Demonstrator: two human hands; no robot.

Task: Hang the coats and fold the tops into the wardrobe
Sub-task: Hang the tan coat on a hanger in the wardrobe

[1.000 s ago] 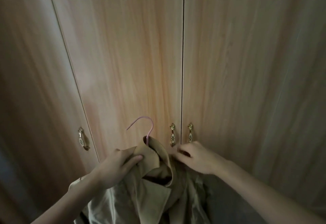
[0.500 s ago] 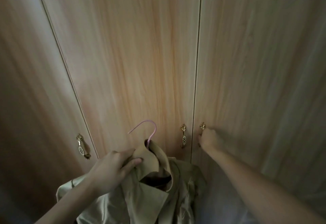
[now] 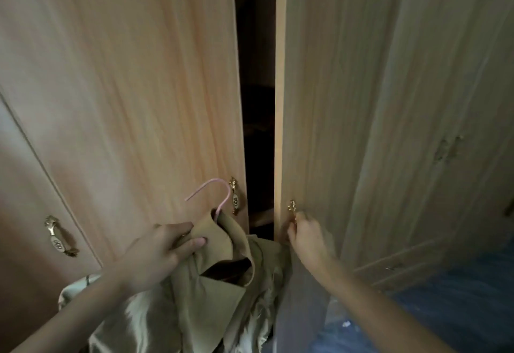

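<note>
Two bare forearms reach in from the bottom edge, one on each side. No sleeve, cuff, watch or bracelet shows on either as far as the frame reaches. The left hand (image 3: pixel 155 255) and right hand (image 3: pixel 307 237) wear no gloves. The fingers (image 3: pixel 192 244) seem to carry no rings, though the dim, soft light makes this uncertain.

Pale wood-grain panels (image 3: pixel 125 74) fill the view in dim, warm light. A brass handle (image 3: pixel 59 237) sits on the far left panel (image 3: pixel 25 213). At the right, more matching panels (image 3: pixel 445 130) stand in shadow. Low at the right lies a dark blue floor (image 3: pixel 459 311), blurred.
</note>
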